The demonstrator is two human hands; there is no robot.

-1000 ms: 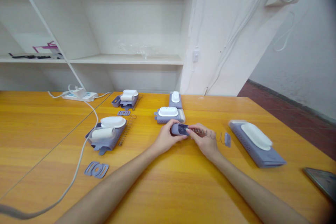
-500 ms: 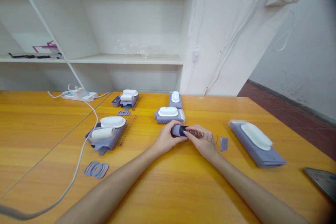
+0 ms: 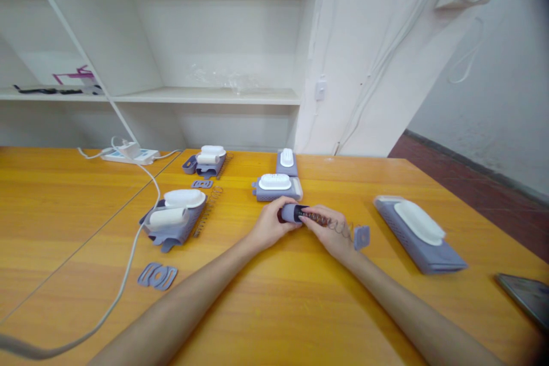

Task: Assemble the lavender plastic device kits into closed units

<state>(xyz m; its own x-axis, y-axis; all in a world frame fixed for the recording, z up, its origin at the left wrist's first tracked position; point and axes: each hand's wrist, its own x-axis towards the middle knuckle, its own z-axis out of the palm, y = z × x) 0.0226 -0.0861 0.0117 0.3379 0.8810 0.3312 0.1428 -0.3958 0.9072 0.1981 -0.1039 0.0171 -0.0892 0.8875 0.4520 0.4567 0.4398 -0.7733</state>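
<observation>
Head view: from where I stand, the left hand (image 3: 270, 222) is curled around a grey-purple hollow case (image 3: 289, 213) in the middle of the wooden table (image 3: 274, 309), while the right hand (image 3: 329, 231) pinches a coil spring (image 3: 316, 218) at the case's open right end, the loose coils trailing right toward a flat purple piece (image 3: 362, 237). A purple-and-white unit (image 3: 420, 226) lies to the right and another (image 3: 275, 184) just beyond the hands; any print on the far-left power strip (image 3: 148, 156) is too small to read.
</observation>
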